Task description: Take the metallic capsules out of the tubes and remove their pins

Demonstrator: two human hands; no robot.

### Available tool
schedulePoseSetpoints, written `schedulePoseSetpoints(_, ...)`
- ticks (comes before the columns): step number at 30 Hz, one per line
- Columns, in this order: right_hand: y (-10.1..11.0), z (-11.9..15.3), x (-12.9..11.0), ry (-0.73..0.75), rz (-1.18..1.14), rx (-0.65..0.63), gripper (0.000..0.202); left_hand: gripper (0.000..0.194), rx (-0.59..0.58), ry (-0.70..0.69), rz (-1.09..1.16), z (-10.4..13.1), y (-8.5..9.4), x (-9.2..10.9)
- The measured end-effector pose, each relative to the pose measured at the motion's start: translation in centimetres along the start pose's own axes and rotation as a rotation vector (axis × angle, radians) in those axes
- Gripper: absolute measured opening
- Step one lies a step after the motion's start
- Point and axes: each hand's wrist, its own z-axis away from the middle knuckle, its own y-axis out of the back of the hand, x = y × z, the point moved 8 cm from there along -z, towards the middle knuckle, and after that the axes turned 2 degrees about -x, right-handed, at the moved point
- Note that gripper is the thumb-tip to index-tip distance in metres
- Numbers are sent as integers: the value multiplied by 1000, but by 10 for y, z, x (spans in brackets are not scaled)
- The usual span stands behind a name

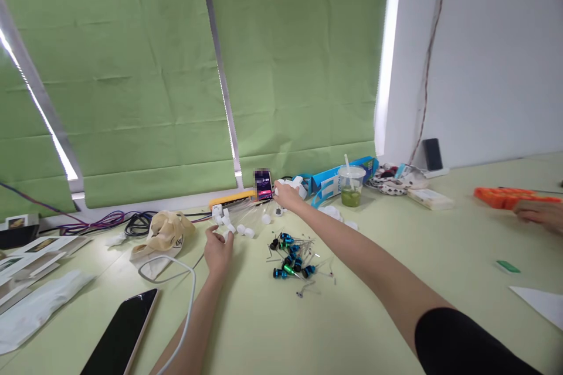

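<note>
Small white caps (248, 232) lie in a loose group on the pale green table. My left hand (219, 251) is at the near left side of this group, its fingers curled around a white piece. Farther back, my right hand (288, 195) reaches to another cluster of white pieces (301, 187), beside an upright phone (263, 184); what its fingertips grip is too small to make out. Clear plastic (246, 208) lies between the hands. Nearer me is a pile of blue, green and black metallic parts (292, 258) with thin metal pins.
A cup with green drink (350, 186) stands before a blue box (326, 187). A large phone (121, 334), a white cable (192, 299) and a beige cloth bag (165, 234) are at left. Another person's hand (541, 214) is by an orange object (505, 197) at right.
</note>
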Motion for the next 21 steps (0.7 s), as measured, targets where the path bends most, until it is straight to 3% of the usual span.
schedulePoseSetpoints(3, 10, 14, 14, -5, -30, 33, 27, 46, -34, -161, 34, 11, -6, 26)
schedulePoseSetpoints(8, 29, 61, 49, -77, -198, 110, 26, 54, -163, -605, 118, 53, -14, 90)
schedulePoseSetpoints(10, 21, 87, 67, -185, -675, 63, 28, 55, -247, -693, 122, 71, -18, 109)
schedulePoseSetpoints(12, 2, 115, 74, -289, -1087, -74, 28, 52, -311, -755, 147, 88, -19, 124)
schedulePoseSetpoints(16, -23, 161, 71, -405, -1446, -299, 25, 33, -374, -840, 177, 109, -22, 142)
schedulePoseSetpoints(21, -27, 179, 68, -419, -1460, -379, 21, 22, -381, -850, 99, 112, -29, 141)
